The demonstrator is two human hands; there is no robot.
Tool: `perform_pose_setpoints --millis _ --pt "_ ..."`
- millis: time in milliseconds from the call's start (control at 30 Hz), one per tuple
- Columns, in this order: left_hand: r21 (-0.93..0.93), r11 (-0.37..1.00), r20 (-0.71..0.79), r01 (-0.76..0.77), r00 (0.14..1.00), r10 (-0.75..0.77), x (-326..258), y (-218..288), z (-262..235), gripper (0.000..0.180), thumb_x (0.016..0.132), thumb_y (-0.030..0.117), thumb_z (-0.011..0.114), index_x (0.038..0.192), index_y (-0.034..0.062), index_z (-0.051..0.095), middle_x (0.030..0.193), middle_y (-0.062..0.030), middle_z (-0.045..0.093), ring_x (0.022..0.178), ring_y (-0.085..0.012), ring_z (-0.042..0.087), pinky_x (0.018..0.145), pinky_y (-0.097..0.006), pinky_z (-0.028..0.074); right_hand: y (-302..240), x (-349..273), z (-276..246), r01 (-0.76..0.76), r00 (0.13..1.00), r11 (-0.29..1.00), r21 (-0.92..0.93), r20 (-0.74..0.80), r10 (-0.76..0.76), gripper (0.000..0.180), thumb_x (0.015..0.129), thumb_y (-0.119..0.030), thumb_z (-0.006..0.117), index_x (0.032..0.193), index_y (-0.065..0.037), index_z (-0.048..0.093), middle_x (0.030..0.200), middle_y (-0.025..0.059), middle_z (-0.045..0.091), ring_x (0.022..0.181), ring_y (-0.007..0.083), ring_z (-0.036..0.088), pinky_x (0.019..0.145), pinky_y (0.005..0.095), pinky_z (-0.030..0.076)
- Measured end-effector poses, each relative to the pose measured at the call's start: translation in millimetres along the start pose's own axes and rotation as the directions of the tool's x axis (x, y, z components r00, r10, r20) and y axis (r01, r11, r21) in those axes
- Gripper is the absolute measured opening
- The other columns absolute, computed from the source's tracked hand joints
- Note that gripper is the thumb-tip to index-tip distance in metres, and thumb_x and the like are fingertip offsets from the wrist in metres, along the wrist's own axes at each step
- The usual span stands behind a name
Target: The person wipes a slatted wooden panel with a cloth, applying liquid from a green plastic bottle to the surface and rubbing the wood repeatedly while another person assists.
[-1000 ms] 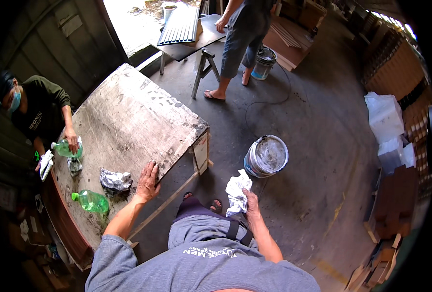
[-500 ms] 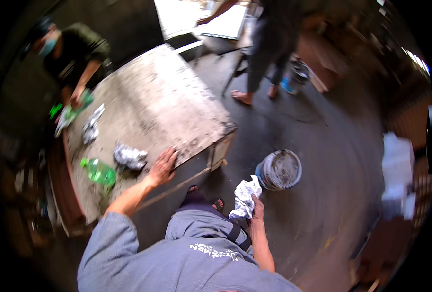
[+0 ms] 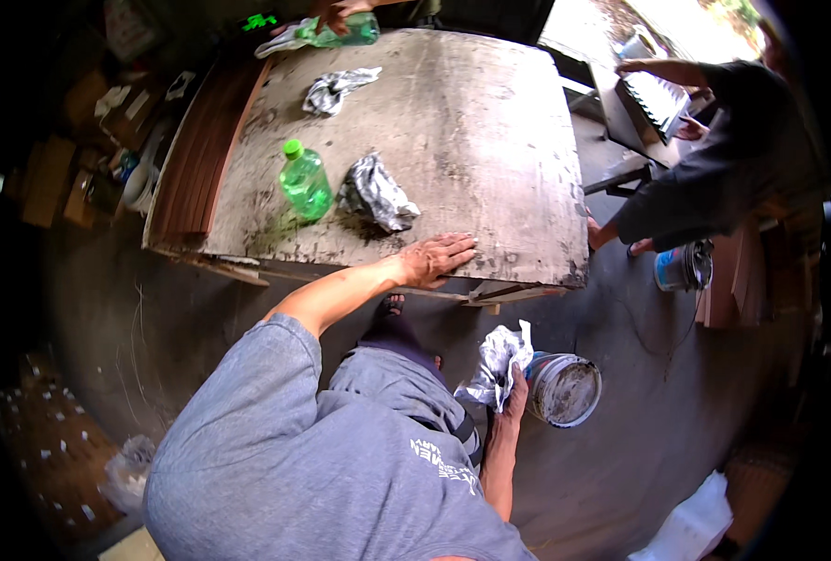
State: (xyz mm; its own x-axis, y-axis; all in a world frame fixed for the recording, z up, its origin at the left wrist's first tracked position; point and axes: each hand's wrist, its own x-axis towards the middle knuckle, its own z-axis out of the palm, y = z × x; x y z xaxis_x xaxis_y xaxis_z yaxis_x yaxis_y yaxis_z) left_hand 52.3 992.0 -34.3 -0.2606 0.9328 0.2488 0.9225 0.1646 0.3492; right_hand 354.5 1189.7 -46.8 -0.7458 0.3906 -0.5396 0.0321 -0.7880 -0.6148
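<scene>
In the head view, the left hand (image 3: 437, 260) lies flat, fingers stretched out, on the near edge of the worktop (image 3: 490, 140). At its 5 o'clock, the right hand (image 3: 516, 391) grips a crumpled white cloth (image 3: 498, 360), fingers closed around it. A bucket (image 3: 567, 391) stands on the floor at the right hand's 3 o'clock. On the worktop, a smudged rag (image 3: 378, 192) lies at the left hand's 11 o'clock, a green bottle (image 3: 305, 182) at its 10.

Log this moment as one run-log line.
left hand: resting on table | right hand: holding crumpled cloth | green bottle: on table
</scene>
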Motion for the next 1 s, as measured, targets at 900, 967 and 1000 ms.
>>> perform_pose_setpoints --millis 900,967,1000 --pt "-0.653 0.425 -0.501 0.627 0.063 -0.863 -197 4 -67 0.017 0.084 0.009 0.058 0.097 0.0015 0.067 0.088 -0.0128 0.069 0.077 -0.0247 0.066 0.07 -0.034 0.053 -12 119 175 0.068 0.971 0.958 -0.278 0.24 0.001 0.044 0.094 -0.029 0.058 0.128 -0.001 0.055 0.12 0.0112 0.062 0.106 0.0248 0.061 0.094 0.0382 0.048" --pt "-0.666 0.4 -0.522 0.63 -0.01 -0.853 -208 -8 -66 0.022 0.083 0.01 0.059 0.103 0.0025 0.065 0.093 -0.016 0.068 0.082 -0.0321 0.066 0.075 -0.039 0.053 -10 139 183 0.121 0.982 0.888 -0.444 0.186 -0.041 0.041 0.094 -0.028 0.059 0.125 -0.001 0.057 0.115 0.0083 0.062 0.105 0.0217 0.059 0.094 0.0348 0.045" --pt "-0.659 0.408 -0.525 0.632 0.001 -0.851 -213 -14 -64 0.022 0.083 0.01 0.059 0.103 0.0025 0.065 0.093 -0.016 0.068 0.082 -0.0321 0.066 0.075 -0.039 0.053 -8 150 185 0.191 0.978 0.815 -0.548 0.179 -0.108 0.042 0.094 -0.029 0.059 0.125 -0.001 0.057 0.117 0.0083 0.061 0.107 0.0219 0.058 0.096 0.0352 0.044"
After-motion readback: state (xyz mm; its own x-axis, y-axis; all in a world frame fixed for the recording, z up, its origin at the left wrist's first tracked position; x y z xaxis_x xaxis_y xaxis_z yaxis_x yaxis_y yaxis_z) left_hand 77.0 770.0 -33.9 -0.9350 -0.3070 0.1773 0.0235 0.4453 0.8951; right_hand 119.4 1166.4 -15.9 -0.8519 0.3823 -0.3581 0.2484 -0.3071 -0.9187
